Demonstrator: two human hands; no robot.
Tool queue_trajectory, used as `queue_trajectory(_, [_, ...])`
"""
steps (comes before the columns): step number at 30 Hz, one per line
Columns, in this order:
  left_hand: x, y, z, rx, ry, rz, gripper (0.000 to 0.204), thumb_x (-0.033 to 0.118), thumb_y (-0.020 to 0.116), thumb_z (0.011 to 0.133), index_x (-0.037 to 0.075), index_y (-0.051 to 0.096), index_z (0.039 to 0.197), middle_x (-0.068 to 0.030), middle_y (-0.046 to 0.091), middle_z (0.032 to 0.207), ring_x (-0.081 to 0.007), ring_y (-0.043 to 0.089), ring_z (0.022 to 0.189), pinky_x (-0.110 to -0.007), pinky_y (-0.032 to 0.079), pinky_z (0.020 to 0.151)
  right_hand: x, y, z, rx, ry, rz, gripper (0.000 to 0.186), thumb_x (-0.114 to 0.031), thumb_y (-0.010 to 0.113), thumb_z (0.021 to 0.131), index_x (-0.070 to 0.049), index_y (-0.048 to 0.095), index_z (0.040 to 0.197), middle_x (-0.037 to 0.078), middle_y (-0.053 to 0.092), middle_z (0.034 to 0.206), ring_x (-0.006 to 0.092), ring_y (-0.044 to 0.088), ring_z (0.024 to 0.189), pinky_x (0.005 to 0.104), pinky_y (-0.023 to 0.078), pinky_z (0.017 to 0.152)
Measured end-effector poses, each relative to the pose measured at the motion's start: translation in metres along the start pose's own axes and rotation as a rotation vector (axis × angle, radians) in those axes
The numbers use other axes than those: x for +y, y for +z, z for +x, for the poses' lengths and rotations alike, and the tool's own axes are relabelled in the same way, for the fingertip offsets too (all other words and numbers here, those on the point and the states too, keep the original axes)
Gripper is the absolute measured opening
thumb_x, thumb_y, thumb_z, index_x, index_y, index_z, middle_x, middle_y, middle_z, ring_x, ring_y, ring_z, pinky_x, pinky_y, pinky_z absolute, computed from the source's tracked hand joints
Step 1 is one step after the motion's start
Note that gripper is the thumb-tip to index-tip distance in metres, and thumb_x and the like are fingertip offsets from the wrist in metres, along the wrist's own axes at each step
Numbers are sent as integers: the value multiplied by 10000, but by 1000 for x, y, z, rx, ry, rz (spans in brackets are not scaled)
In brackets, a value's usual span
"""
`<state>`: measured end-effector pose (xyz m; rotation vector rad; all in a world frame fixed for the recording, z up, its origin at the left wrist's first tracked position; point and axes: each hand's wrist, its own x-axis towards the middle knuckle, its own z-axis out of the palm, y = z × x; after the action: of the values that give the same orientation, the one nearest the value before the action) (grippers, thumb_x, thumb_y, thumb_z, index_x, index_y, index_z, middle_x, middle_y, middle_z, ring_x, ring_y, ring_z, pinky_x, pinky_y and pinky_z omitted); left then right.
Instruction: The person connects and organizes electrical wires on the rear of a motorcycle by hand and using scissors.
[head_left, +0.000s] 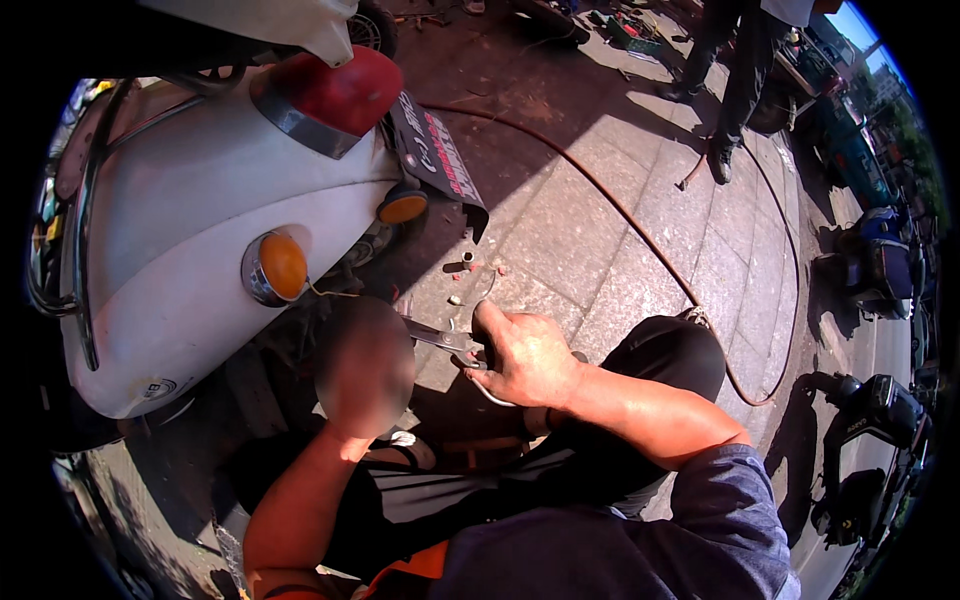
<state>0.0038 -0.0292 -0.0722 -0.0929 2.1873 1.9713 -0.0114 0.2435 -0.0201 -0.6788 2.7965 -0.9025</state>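
Observation:
My left hand (365,372) is smeared by a blur beside the rear of a white scooter (180,220), so its fingers cannot be read. From that blur a flat grey metal tool (436,336) with a forked, jaw-like end reaches toward my right hand (532,358). The right hand is closed, thumb and fingers round something dark, mostly hidden by the fingers, at the tool's jaw. Just above my left hand, an orange turn signal (283,268) sits on the scooter, with a thin wire (332,293) trailing from it. A red tail light (345,90) is higher up.
A brown hose (600,195) curves across the paving to the right. Small parts (468,262) lie on the ground beyond my hands. A person in dark trousers (740,70) stands at the far right. Parked scooters (885,415) line the right side.

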Motion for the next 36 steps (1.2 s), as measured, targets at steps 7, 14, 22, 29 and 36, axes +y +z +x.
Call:
queue_trajectory(7, [8,0,-2,-30,52,38,285,91,708,920,49,677,1200,-109,674,1160,-277,664,1077,-387,537,930,-11,3,0,-26,75,98,520,-331,870,809,-47,518,1066,177,707,820,427,724,803,513,567,700])
queue_trajectory(14, [5,11,13,107,536,729,70,173,591,1071,118,625,1044,17,549,890,-108,539,750,-253,469,679,-15,16,-2,-54,151,258,500,-416,828,891,-46,535,1054,210,694,842,448,714,865,511,559,743])
queue_trajectory(22, [12,20,20,102,373,666,104,184,569,1074,120,634,1024,17,565,891,-104,560,767,-247,472,671,-16,10,-5,21,168,324,530,-463,821,910,-38,539,1051,163,636,801,377,663,744,471,534,698])
queue_trajectory(29, [-11,3,29,38,194,259,114,141,545,1077,93,649,1079,15,577,914,-107,578,794,-264,484,695,-19,-1,8,223,217,452,478,-413,823,938,-35,550,1042,132,566,795,205,568,741,395,493,687])
queue_trajectory(36, [16,2,11,-38,216,202,246,-28,694,852,27,658,1089,-102,693,1165,-180,669,975,-324,558,808,-8,-10,11,158,296,236,531,-383,880,859,-17,541,1043,184,668,814,394,693,765,481,538,698])
